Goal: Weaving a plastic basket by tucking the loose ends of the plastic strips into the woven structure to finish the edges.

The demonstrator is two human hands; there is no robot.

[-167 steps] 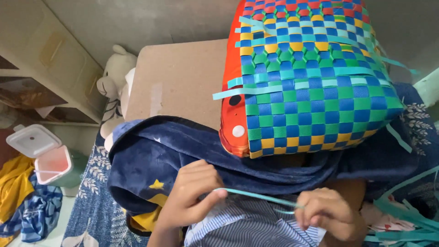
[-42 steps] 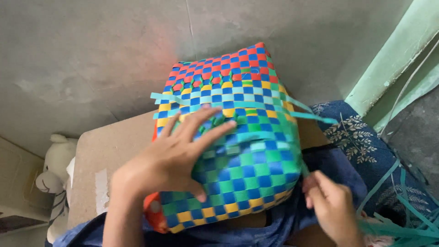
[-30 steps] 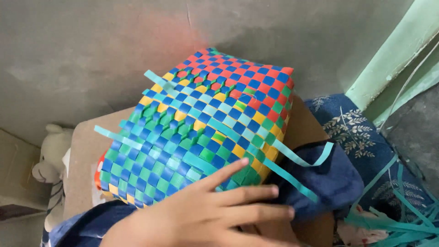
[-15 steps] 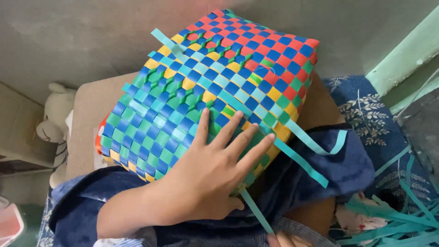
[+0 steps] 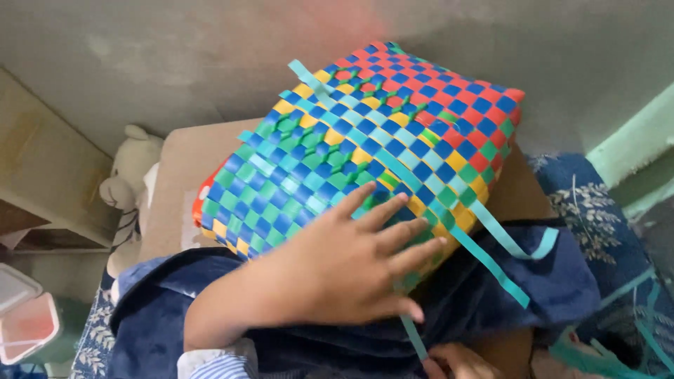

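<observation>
We press our left hand (image 5: 344, 270) flat on the near lower side of the woven plastic basket (image 5: 365, 151), fingers (image 5: 393, 235) spread and open, holding nothing, only steadying it. The basket lies tilted on a brown cardboard box (image 5: 175, 175), its near edge over a dark blue blanket (image 5: 505, 295) in front of us. Our right hand (image 5: 456, 361) shows only partly at the bottom edge; it seems to pinch a loose teal strip (image 5: 414, 337), though we cannot tell for sure how its fingers close. More teal strips (image 5: 498, 242) trail from the weave on the right. We judge the basket light, springy and fairly stiff, with a slick surface, so a flat palm or a hold at the rim or corner suits it better than a pinch. A stuffed toy (image 5: 130, 175) sits beside the box at left.
</observation>
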